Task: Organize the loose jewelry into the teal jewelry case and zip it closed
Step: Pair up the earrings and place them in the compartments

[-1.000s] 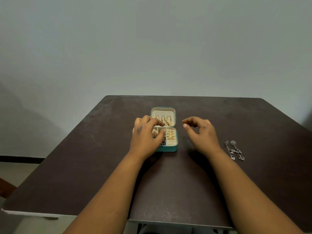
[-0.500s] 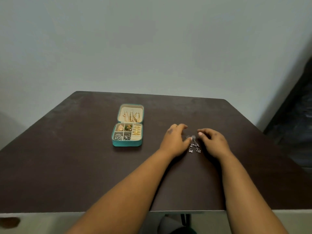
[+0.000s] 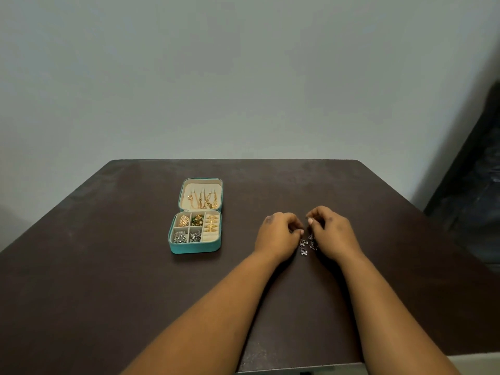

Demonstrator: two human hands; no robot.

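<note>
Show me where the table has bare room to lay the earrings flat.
Bare table left of the jewelry case; more between case and left hand. Crowded where left and right hand pinch the silver earrings.

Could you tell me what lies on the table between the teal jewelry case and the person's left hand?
In the head view, nothing: only bare dark table separates the teal jewelry case from the left hand.

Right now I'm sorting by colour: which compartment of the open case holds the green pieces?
The back-row middle compartment of the teal case: green-and-gold pieces. Its left neighbour holds gold filigree, the right strip gold rings, and the two front compartments silver pieces.
</note>
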